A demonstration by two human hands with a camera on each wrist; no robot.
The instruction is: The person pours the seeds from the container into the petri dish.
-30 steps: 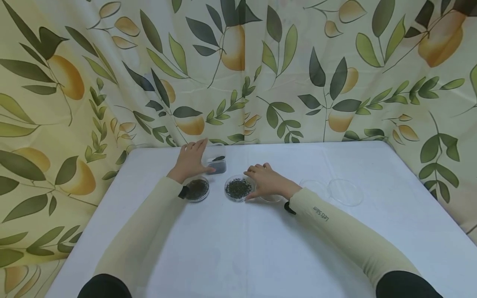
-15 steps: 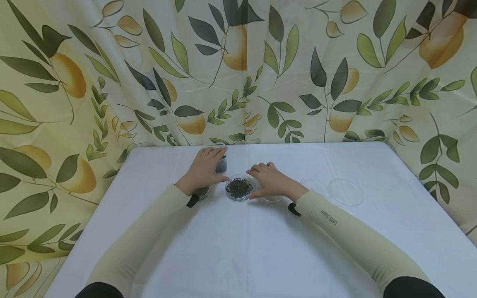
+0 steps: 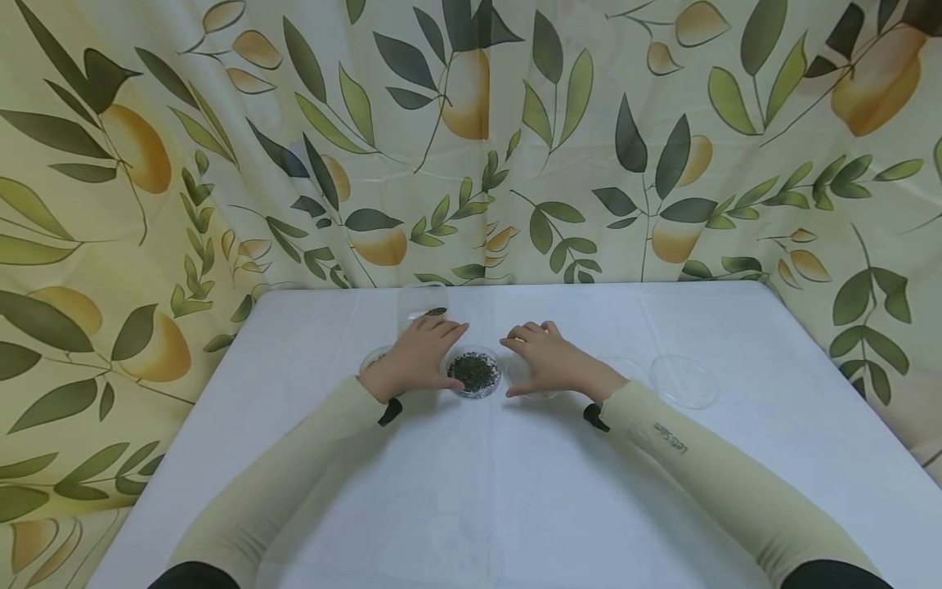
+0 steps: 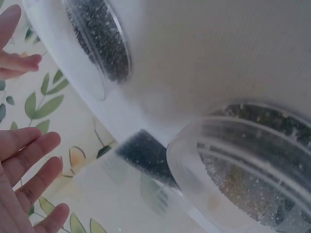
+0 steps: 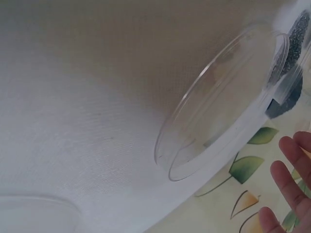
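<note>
A round clear petri dish [image 3: 474, 373] filled with dark green-black grains stands at the table's middle, between both hands. To its left, my left hand [image 3: 414, 357] has fingers spread, the thumb overlapping the dish's left rim in the head view. Beneath that hand, mostly covered in the head view, is a second petri dish [image 4: 248, 179] with brownish-dark contents. My right hand [image 3: 553, 362] hovers on the right, relaxed fingers apart from the grain dish and holding nothing. An empty clear dish [image 5: 218, 102] lies under it.
Behind the left hand stands a clear box [image 3: 422, 301], its dark contents showing in the left wrist view. Another empty clear dish [image 3: 684, 382] lies farther right, with a faint clear rim beside the right wrist. A patterned curtain [image 3: 559, 164] hangs behind the table.
My left hand has moved right and nearer, from beside the clear box to the grain dish, covering the second dish. My right hand has drawn slightly right, off the grain dish's rim.
</note>
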